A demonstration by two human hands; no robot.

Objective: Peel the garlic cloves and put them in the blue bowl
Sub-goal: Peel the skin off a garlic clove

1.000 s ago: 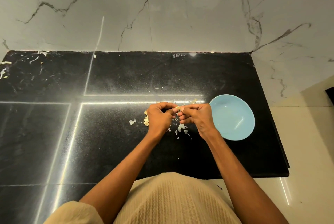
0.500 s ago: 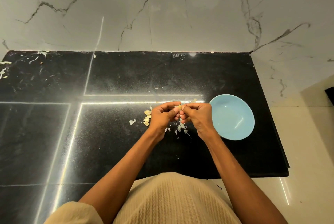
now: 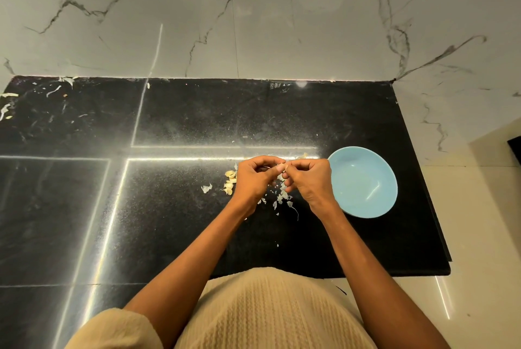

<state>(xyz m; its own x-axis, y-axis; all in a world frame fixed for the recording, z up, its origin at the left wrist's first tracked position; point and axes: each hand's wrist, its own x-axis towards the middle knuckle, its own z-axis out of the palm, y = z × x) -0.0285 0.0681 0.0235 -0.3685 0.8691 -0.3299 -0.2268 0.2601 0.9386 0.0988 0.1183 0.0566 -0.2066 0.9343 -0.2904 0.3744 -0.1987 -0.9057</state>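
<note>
Head view: both hands (image 3: 284, 179) pinch what seems a garlic clove (image 3: 282, 166), mostly hidden by fingers.

Single head-worn view looks steeply down at the counter (image 3: 183, 123); hands near centre.

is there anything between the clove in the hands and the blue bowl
Nothing visible. The garlic clove is pinched between the left hand and right hand, and the blue bowl sits just right of the right hand, open and empty.
</note>
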